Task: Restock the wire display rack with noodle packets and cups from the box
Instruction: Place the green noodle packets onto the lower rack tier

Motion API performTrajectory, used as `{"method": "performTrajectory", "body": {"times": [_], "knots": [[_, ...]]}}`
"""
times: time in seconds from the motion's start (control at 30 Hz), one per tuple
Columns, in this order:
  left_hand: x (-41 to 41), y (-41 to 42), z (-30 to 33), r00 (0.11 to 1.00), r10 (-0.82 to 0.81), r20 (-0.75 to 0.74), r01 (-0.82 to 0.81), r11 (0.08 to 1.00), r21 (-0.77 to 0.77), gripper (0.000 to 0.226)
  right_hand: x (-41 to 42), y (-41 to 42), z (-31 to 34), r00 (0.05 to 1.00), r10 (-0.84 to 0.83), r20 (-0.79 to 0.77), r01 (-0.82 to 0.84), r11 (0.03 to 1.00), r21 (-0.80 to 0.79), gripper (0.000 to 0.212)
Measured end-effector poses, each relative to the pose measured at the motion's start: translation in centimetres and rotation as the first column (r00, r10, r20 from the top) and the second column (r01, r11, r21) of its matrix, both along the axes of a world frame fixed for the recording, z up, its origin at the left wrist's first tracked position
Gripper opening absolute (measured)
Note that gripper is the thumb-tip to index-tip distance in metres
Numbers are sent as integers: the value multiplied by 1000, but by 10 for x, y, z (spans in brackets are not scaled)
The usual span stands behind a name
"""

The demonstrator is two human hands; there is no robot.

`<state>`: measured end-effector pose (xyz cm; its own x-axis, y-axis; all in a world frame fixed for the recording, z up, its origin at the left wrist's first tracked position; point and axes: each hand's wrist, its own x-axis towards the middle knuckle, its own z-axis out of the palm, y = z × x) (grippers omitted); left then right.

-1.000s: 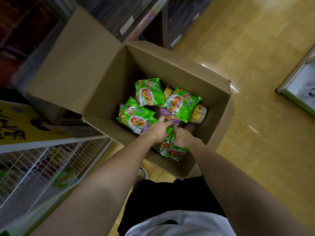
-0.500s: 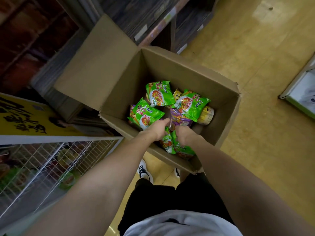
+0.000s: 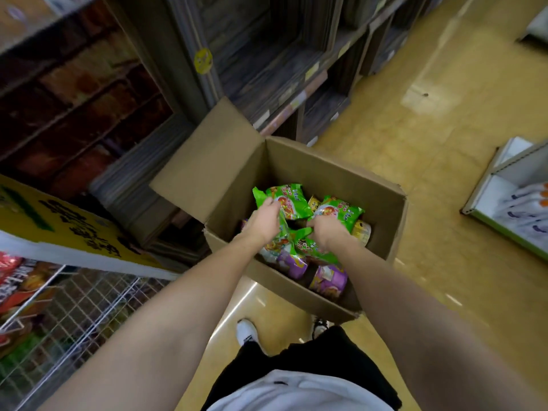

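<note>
Hands deep in the cardboard box point(image 3: 332, 173) now, both of ours at once. Our left hand point(image 3: 264, 221) has its fingers curled round the edge of a green noodle packet point(image 3: 289, 200), gripping it at the packet's near-left side, and the packet sits up above the rest of the pile. Our right hand point(image 3: 324, 231) is closed on a second green packet point(image 3: 308, 247) that lies just below it, toward us — fingers bunched into the crinkled wrapper. The two hands are close together, nearly touching, over the middle of the box.

Just beyond the right hand there's a third green packet point(image 3: 341, 212), lying tilted against the far side of the pile, and right of that hand a yellow noodle cup point(image 3: 363, 232) on its side against the box wall. Nearer to us than both hands, two purple packets point(image 3: 327, 280) rest at the bottom of the box by the near wall.

Well off to the left of our left arm is the white wire display rack point(image 3: 89, 304) — red packets point(image 3: 14, 286) at its left end, blurred, and what else lies behind the mesh we cannot make out. A yellow sign point(image 3: 59, 221) runs along above the rack. The box's left flap point(image 3: 207, 161) stands open beyond the left hand.
</note>
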<state>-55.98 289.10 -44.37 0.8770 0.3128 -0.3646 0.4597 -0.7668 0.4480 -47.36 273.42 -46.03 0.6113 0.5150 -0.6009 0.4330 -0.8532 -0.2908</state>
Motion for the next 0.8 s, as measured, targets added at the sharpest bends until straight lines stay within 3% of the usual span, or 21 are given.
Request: {"method": "performTrajectory", "body": {"times": [0.2, 0.3, 0.37, 0.53, 0.7, 0.8], "knots": [[-12, 42, 34, 997, 64, 43, -66, 997, 48, 40, -17, 23, 41, 995, -73, 72, 67, 995, 79, 41], [-24, 60, 55, 992, 104, 74, -103, 995, -15, 52, -31, 37, 60, 991, -78, 109, 62, 988, 143, 31], [-35, 69, 68, 988, 126, 87, -121, 991, -59, 53, -42, 46, 72, 985, -83, 154, 53, 980, 190, 37], [-54, 86, 80, 982, 148, 115, -135, 984, -116, 57, -62, 58, 89, 923, -69, 379, -35, 965, 262, 19], [-66, 86, 88, 963, 206, 174, -183, 973, -141, 59, -77, 54, 99, 839, -38, 543, -137, 951, 279, 31], [-68, 81, 90, 946, 249, 206, -209, 957, -200, 56, -83, 55, 108, 829, -140, 541, -65, 937, 342, 43]]}}
